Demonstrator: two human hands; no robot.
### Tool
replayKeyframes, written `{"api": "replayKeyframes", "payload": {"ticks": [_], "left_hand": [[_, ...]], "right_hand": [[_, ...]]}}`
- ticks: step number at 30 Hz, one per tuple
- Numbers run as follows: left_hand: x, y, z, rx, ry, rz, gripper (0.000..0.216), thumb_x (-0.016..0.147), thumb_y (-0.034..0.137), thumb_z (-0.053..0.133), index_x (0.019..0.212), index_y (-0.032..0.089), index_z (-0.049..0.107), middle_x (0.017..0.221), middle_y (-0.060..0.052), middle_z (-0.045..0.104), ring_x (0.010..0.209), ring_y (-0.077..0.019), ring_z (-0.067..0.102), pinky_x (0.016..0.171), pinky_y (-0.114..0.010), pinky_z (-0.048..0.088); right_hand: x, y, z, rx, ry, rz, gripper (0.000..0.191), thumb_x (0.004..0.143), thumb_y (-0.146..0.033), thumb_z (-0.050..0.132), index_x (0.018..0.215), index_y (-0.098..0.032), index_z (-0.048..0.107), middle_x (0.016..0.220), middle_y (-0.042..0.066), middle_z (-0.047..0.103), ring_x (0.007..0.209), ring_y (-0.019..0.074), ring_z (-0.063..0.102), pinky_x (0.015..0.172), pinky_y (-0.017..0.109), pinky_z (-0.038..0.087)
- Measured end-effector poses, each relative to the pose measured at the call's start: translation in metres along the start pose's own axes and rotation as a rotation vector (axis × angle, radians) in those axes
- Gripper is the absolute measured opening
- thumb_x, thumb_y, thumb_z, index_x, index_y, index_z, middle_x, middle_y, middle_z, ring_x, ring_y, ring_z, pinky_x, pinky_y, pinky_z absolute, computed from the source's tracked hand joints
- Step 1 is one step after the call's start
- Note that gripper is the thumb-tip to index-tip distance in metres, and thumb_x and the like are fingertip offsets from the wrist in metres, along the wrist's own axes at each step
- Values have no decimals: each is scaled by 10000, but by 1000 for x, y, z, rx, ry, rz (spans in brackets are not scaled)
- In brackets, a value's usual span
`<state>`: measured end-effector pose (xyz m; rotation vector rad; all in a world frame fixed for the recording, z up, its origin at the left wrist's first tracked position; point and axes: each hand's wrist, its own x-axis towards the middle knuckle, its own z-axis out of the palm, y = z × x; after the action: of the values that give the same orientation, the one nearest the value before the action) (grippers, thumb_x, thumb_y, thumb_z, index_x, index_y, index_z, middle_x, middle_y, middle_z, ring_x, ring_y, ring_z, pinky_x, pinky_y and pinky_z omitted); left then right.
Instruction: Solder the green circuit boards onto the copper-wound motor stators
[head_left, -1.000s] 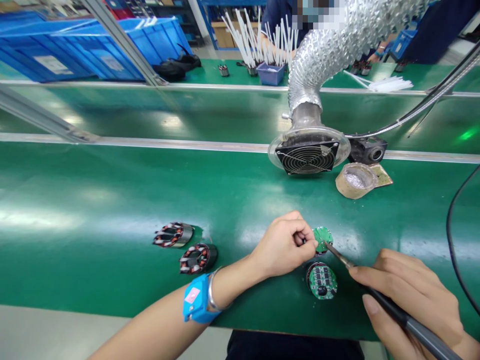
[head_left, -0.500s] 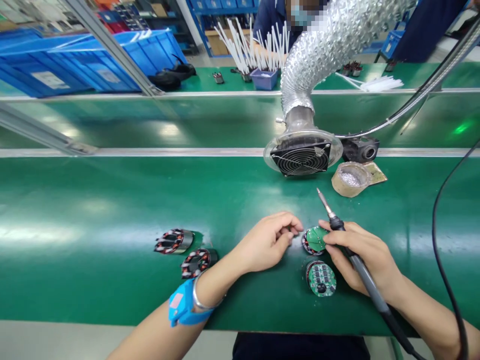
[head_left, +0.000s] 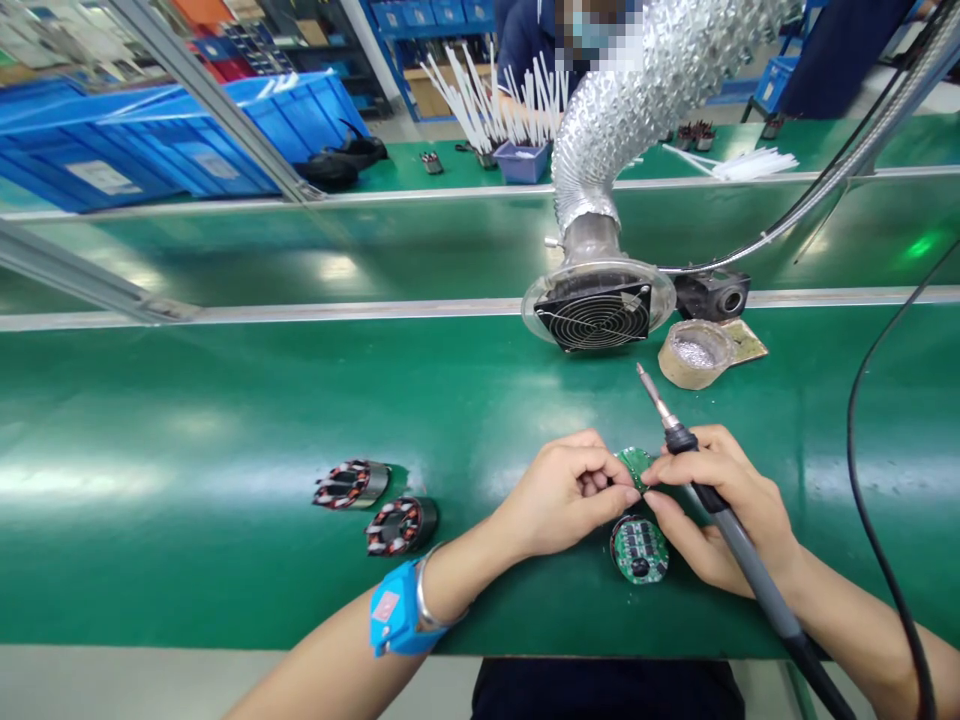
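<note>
My right hand holds a soldering iron with its tip pointing up and away. Its thumb and fingertips also touch the near right edge of a round green circuit board. Coming in from the left, my left hand pinches at the same board's lower edge. My fingers cover part of that board, and what lies under it is hidden. Just nearer to me, a second round circuit board with black components sits on a motor stator. Around my left wrist is a blue wrist strap.
Two motor stators lie left on the green bench. A fume extractor fan hangs beyond my hands, beside a solder-filled cup. The iron's black cable loops at right. Across the bench sits a masked person.
My left hand has moved right and now pinches at the board's edge. My right hand's fingertips have shifted down along the board, still holding the soldering iron.
</note>
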<state>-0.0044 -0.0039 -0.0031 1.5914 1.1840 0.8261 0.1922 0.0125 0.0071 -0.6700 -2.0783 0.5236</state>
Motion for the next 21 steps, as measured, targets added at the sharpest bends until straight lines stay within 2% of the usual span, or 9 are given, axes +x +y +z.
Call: {"api": "replayKeyframes", "payload": {"ticks": [3, 9, 11, 14, 18, 21], "left_hand": [[-1, -1, 0, -9, 6, -21, 85, 770, 222, 690, 739, 143, 698, 703, 23, 501, 551, -50, 448, 516, -174, 385], [-3, -3, 5, -68, 101, -70, 99, 735, 199, 663, 671, 127, 638, 664, 26, 488, 514, -44, 417, 462, -162, 352], [-4, -2, 8, 5, 133, -35, 61, 723, 158, 644, 667, 135, 640, 667, 22, 498, 514, -49, 441, 463, -163, 372], [-6, 0, 10, 133, 153, 69, 69, 728, 112, 610, 686, 147, 653, 681, 11, 522, 529, -60, 489, 490, -172, 414], [-9, -1, 11, 200, 171, 160, 87, 753, 105, 598, 713, 152, 660, 695, 0, 544, 537, -68, 523, 507, -180, 449], [-10, -4, 11, 194, 195, 185, 78, 767, 119, 600, 729, 151, 661, 711, -12, 556, 553, -76, 544, 502, -177, 469]], "right_hand": [[0, 0, 3, -35, -24, 13, 243, 828, -28, 571, 995, -202, 544, 834, 28, 651, 818, 194, 570, 721, 347, 503], [-13, 9, 9, -152, -229, -6, 252, 868, -58, 514, 1072, -202, 544, 788, 17, 600, 755, 189, 525, 748, 382, 483], [-14, 10, 7, -151, -215, -41, 269, 875, -63, 518, 1110, -189, 557, 752, 13, 589, 738, 184, 523, 766, 393, 489], [-9, 7, -3, -101, -110, -86, 346, 869, -9, 503, 1161, -180, 573, 739, 12, 602, 728, 166, 552, 735, 350, 500], [-5, -4, -25, -104, -81, -61, 460, 849, -21, 547, 1285, -169, 542, 793, 34, 621, 711, 160, 570, 640, 311, 483], [-8, -13, -39, -63, -95, -25, 384, 823, -84, 539, 1194, -148, 612, 751, 37, 590, 620, 157, 544, 553, 311, 441]]}}
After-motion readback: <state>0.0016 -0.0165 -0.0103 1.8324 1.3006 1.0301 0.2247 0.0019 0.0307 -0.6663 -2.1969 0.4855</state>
